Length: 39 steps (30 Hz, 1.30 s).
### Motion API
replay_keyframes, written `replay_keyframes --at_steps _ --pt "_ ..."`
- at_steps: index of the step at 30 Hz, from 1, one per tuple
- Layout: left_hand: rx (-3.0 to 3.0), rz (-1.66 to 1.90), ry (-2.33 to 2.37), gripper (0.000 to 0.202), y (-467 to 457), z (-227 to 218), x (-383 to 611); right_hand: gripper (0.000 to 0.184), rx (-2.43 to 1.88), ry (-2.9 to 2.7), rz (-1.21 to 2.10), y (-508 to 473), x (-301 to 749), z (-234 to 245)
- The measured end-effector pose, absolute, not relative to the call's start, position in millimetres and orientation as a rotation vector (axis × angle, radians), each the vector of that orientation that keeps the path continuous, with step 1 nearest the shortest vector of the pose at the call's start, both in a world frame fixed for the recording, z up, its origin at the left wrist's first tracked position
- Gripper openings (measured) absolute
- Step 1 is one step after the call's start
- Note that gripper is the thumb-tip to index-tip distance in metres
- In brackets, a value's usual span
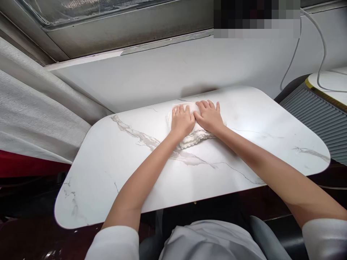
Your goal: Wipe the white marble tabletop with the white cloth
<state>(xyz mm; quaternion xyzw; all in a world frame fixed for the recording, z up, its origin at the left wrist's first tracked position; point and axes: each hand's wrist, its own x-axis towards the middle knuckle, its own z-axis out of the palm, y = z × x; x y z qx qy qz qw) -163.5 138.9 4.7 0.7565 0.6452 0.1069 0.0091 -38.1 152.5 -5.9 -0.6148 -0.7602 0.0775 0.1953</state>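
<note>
A white cloth (193,139) with scalloped, wavy edges lies folded in layers on the marble-patterned white table (116,173), towards its far side. My left hand (183,119) rests flat on the left part of the cloth, fingers stretched away from me. On the right part lies my right hand (210,116), palm down with the fingers spread and its thumb close to the left hand. Neither hand grips the cloth; both press or rest on top. The cloth under my palms is hidden.
A white wall (162,79) runs behind the table, below a window frame (130,32). Pale curtains (35,101) hang at the left. To the right stands a grey ribbed cabinet (320,115) with a white cable (322,54) over its top.
</note>
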Motion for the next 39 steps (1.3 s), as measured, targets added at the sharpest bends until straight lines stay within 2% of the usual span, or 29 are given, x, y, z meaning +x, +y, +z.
replay_keyframes --at_steps 7,20,31,39 --pt "2.333 0.604 1.969 0.045 191.8 -4.2 -175.9 0.057 -1.689 -2.123 0.273 205.5 -40.3 -9.2" --pt "2.424 0.568 1.865 0.043 221.6 -2.5 -221.4 0.053 -1.732 -2.104 0.157 225.4 -88.2 -7.1" --pt "2.414 0.506 2.000 0.048 186.6 -9.1 -261.9 0.060 -1.622 -2.292 0.194 201.4 -123.0 -8.6" --pt "2.417 0.423 2.039 0.049 115.1 -6.1 -246.1 0.058 -1.499 -2.449 0.127 144.6 -98.5 -3.8"
